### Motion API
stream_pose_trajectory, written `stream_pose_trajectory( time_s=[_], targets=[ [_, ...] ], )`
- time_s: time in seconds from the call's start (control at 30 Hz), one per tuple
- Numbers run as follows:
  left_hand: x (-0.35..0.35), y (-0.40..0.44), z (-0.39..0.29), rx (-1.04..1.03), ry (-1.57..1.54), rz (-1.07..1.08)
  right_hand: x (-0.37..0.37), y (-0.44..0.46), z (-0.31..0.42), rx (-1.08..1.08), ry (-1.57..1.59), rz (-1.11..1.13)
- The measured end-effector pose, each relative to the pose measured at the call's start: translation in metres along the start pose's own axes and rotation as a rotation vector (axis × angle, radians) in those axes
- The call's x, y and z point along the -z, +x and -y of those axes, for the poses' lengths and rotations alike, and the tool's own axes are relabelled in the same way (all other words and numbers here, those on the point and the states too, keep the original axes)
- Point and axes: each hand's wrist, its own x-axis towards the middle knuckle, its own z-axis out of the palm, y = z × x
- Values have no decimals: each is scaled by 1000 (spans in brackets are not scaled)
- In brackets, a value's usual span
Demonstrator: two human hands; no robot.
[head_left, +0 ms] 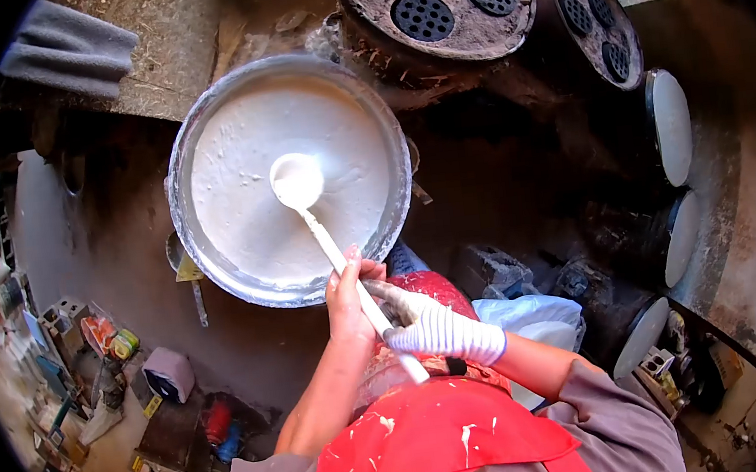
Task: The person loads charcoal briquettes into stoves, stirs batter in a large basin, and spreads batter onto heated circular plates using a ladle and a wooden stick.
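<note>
A long-handled white ladle reaches from my hands into a wide pot. Its round bowl lies at the surface of thick, whitish liquid that fills much of the pot. My bare left hand is closed around the handle near the pot's front rim. Just behind it, my right hand, in a white glove with thin dark stripes, grips the handle lower down. The handle's end sticks out over my red apron, which has whitish splashes on it.
Two drum-shaped stoves with holed black discs stand beyond the pot at right. Round pale lids line the right side. A grey folded cloth lies on a ledge at upper left. Assorted goods and a pinkish bundle sit at lower left.
</note>
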Motion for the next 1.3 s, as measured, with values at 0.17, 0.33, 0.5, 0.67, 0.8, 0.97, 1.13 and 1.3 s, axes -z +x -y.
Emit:
stream_pose_trajectory(
  time_s=[0.17,0.33,0.5,0.67,0.8,0.97,1.13,1.3],
  targets=[
    [-42,-6,23,16,-3,196,16,-36,-27,-42,59,-276],
    [-7,134,87,203,159,256,44,26,-108,-194,322,-536],
    [72,108,54,52,139,-134,10,39,-73,-387,388,-145],
    [23,28,5,-156,28,-25,8,19,-57,-13,105,-83],
    [11,47,70,25,211,99,13,-13,-121,-51,200,-368],
    [37,110,27,-102,226,-133,9,61,-81,-226,449,-183],
    [46,73,4,-187,302,71,-12,70,-119,419,80,-325],
    [89,95,-36,-496,1614,86,10,66,-136,1,-425,-283]
  ],
)
